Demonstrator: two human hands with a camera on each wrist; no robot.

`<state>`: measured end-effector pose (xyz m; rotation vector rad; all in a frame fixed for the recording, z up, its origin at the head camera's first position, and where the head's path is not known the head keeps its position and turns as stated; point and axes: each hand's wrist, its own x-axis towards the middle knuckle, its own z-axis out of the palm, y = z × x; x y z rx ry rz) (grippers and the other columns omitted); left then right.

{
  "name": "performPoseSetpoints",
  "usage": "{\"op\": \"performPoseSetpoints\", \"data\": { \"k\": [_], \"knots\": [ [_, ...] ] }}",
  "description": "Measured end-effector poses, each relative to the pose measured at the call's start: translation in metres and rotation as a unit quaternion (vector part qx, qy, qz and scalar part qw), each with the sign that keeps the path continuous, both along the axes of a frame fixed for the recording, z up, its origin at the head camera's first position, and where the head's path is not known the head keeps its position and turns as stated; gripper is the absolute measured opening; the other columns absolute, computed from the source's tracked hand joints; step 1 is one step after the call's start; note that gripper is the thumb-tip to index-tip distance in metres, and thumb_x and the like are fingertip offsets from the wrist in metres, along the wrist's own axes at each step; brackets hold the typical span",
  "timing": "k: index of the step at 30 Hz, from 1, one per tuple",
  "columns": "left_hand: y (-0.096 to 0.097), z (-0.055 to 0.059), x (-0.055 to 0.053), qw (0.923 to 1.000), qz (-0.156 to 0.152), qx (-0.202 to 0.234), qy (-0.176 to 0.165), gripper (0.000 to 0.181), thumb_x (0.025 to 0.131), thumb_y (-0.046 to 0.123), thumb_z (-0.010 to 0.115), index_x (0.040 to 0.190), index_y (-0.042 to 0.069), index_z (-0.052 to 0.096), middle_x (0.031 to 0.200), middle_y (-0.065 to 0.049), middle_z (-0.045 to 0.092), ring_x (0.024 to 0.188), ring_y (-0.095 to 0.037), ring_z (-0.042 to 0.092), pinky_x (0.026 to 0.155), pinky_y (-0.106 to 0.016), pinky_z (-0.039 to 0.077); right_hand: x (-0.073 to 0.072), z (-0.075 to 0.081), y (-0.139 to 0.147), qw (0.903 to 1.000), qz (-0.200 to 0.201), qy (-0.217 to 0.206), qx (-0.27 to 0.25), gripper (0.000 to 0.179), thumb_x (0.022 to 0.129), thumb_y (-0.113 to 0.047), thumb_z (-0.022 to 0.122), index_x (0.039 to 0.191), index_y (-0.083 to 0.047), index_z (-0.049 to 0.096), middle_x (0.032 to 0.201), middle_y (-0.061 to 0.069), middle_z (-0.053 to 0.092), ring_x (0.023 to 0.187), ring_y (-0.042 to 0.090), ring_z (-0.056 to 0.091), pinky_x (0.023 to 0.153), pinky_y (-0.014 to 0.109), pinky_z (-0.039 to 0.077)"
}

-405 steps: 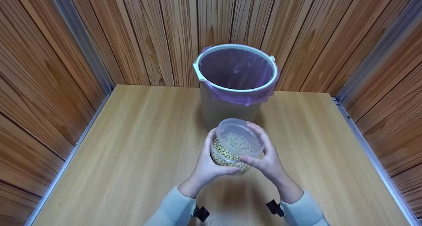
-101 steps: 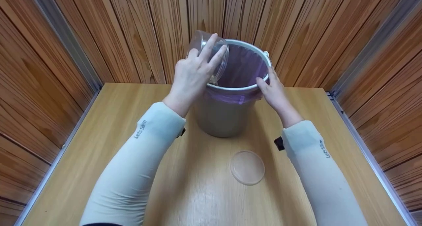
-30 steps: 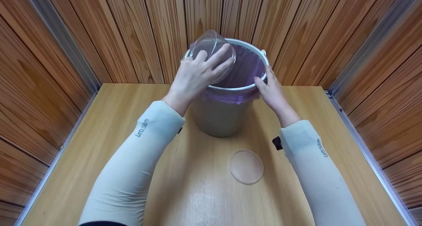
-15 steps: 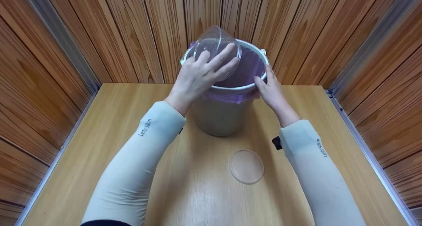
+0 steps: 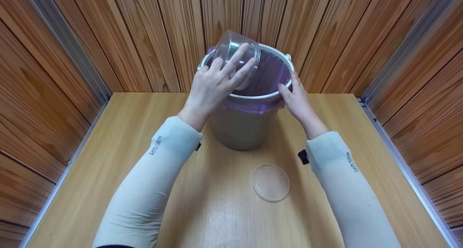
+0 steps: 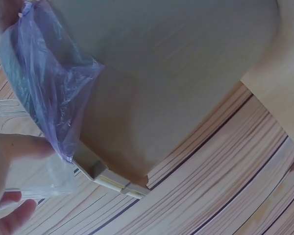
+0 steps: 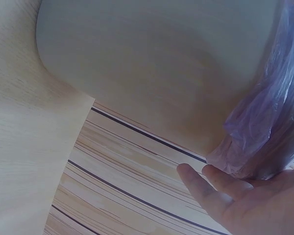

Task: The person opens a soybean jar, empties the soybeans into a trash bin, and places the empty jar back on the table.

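My left hand (image 5: 213, 85) grips a clear plastic tub (image 5: 237, 47), fingers spread along its side. The tub is tipped over the near left of the trash bin (image 5: 242, 128), its mouth turned right and down into it. No beans show through its wall. In the left wrist view, the tub (image 6: 44, 176) is seen behind the fingers, beside the bin's purple liner (image 6: 54, 83). My right hand (image 5: 298, 99) holds the bin's right rim, thumb at the inner edge and fingers outside. The right wrist view shows the hand (image 7: 250, 200) against the bunched liner (image 7: 255, 117).
A round translucent lid (image 5: 271, 183) lies flat on the wooden table (image 5: 217, 211), in front of the bin and between the forearms. Wood-plank walls (image 5: 173, 34) stand close behind the bin and along both sides. Metal strips (image 5: 408, 179) edge the table.
At first both hands held the tub of pale green-yellow beans and its lid; the lid now lies on the table. Lately the tub has swung slightly left over the bin; the right hand stays.
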<state>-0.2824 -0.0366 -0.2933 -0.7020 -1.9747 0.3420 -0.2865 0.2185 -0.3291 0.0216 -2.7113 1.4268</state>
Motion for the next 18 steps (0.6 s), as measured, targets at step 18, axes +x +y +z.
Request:
{"op": "performPoseSetpoints", "data": {
  "k": [18],
  "knots": [
    [-0.015,-0.009,0.019,0.9512,-0.14,0.271,-0.046,0.089,0.072,0.056,0.082,0.143,0.016,0.045,0.15,-0.01,0.047,0.11,-0.03,0.044,0.081,-0.041,0.051,-0.005,-0.003,-0.002,0.9999,-0.007,0.006,-0.011,0.074,0.101,-0.04,0.044,0.16,-0.014,0.008,0.166,0.016,0.005,0.152,0.036,0.012,0.124,0.049,0.014]
  ]
}}
